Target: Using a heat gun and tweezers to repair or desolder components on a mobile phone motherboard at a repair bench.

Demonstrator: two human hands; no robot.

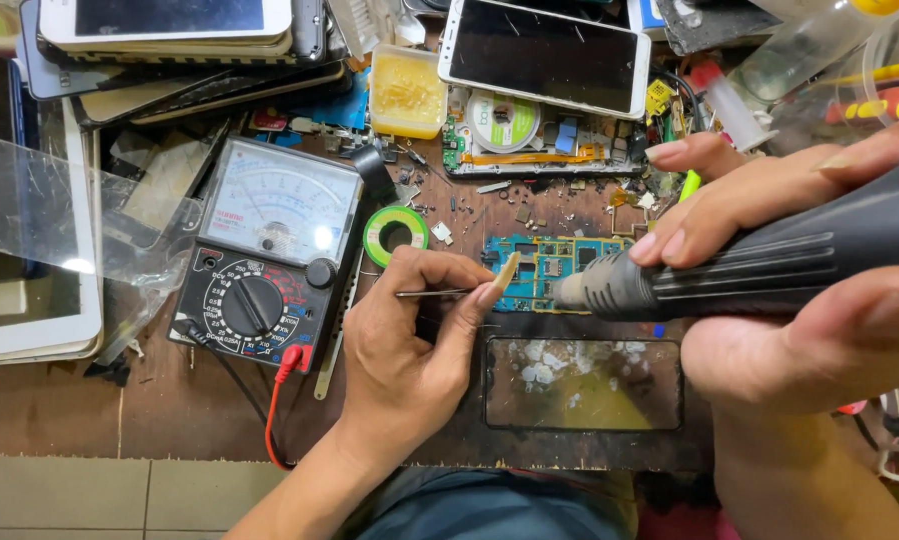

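Note:
My left hand (409,340) pinches thin metal tweezers (431,293) that lie level, their tips hidden behind my fingers beside a small blue circuit board (539,262) on the wooden bench. My right hand (799,280) grips a black hot-air wand (739,268), whose grey nozzle rests over the board's right part. A glass screen panel (581,384) with whitish residue lies just below the board.
A black analogue multimeter (264,262) with red and black leads sits at left, a green tape roll (394,231) beside it. Stacked phones and tablets (169,40) fill the back left, a white phone (544,55) and a yellow tub (405,92) the back centre.

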